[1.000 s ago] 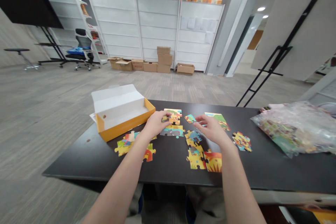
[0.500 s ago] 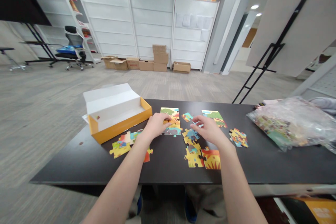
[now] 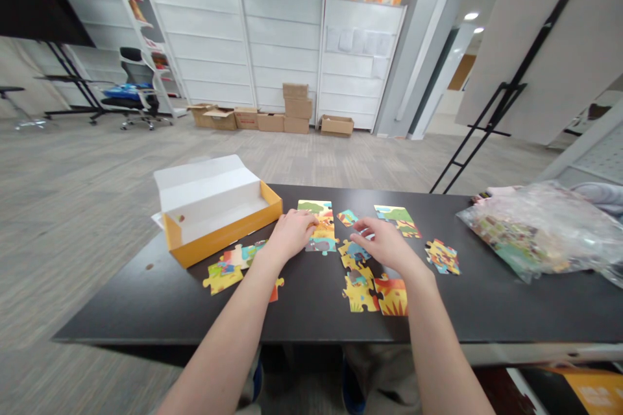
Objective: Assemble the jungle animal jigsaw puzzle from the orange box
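My left hand (image 3: 293,233) is at the left side of a joined puzzle section (image 3: 321,227), its fingers curled and the tips pressed onto the yellow and orange part. My right hand (image 3: 382,241) hovers with thumb and fingers apart, and nothing shows clasped between them. Beneath and beside it lie a blue and yellow puzzle piece (image 3: 357,253) and a small loose piece (image 3: 347,217). Nearer me is a joined yellow strip (image 3: 361,292) with an orange-topped piece (image 3: 392,299) against it. Behind the right hand lies a green-topped section (image 3: 396,215), partly covered.
An open yellow box (image 3: 226,240) with a white lid stands at the left. More puzzle pieces (image 3: 226,275) lie before it, partly under my left forearm. At the right are a small stack of pieces (image 3: 442,256) and a clear plastic bag (image 3: 540,233) on the black table (image 3: 311,321).
My left fingers have closed in a little and shifted slightly right over the joined section. My right hand has moved slightly left. The puzzle pieces lie as before.
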### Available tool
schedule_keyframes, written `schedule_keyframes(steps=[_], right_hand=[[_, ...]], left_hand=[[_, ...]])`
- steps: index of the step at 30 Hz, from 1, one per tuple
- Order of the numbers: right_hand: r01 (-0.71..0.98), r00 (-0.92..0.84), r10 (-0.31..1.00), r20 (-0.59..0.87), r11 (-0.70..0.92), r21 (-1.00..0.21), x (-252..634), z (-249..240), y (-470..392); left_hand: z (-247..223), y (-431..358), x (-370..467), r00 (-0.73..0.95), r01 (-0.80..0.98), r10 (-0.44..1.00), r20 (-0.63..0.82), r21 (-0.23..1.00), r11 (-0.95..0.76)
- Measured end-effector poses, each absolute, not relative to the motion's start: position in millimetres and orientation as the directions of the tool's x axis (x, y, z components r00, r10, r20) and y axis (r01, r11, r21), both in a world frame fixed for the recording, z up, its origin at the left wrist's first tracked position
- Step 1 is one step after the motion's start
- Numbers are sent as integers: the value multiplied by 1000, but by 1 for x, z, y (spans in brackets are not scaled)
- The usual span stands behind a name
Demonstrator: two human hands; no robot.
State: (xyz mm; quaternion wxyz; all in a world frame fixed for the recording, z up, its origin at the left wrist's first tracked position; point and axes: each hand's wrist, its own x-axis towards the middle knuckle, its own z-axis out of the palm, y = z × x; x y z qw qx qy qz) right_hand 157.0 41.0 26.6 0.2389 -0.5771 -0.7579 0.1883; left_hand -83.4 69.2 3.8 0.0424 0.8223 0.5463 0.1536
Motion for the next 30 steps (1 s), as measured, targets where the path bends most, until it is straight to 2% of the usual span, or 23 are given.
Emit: schedule_keyframes(steps=[7,12,19,24,27,30], right_hand=[[773,-223,961,164,277,-571,156,25,41],[784,-231,958,168,286,-551,154,24,41],[793,-238,959,154,283,-539,154,22,42],[791,-223,962,161,275,-547,161,21,44],[805,-188,968,166,249,-539,171,20,47],[845,-125,975,182,201,-496,181,18,50]], left_hand=[[-4,72,-81,431,838,872,231,255,-482],[-13,73,-78,482,821,855,191,242,-517],[-13,73,-78,474,829,868,147,258,-496],[-3,72,-86,422,806,875,238,343,-482],[11,64,-96,374,824,880,292,331,-460],[26,51,-105,347,852,898,269,310,-422]])
